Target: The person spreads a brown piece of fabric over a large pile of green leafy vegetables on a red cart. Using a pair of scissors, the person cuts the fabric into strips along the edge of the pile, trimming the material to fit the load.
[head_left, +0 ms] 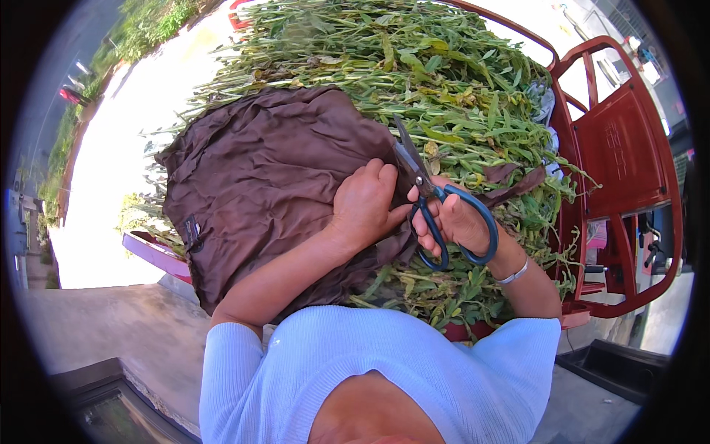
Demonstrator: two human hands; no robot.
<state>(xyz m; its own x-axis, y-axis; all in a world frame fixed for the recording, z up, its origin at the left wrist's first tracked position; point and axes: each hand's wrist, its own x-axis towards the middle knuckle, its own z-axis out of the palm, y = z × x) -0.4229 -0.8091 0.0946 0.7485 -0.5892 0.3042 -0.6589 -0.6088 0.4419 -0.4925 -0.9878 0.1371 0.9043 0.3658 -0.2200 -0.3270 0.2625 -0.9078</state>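
A crumpled brown cloth (pixel 259 170) is spread over a heap of cut green stalks (pixel 458 96). My left hand (pixel 362 201) is closed on the cloth's right edge, with the fingers bunched into the fabric. In my right hand (pixel 460 222) is a pair of scissors (pixel 420 180) with dark blue loop handles. Their blades point up and away, a little apart, right beside the cloth's edge and my left fingers. A narrow brown cloth strip (pixel 521 186) lies on the stalks to the right of my right hand.
The stalks lie in a red cart bed, whose side panel (pixel 164 255) shows at the left. A red metal seat frame (pixel 621 155) rises at the right. Bluish cloth (pixel 543 103) peeks out between the stalks and frame. A black tray (pixel 614 370) sits on the concrete floor (pixel 96 325).
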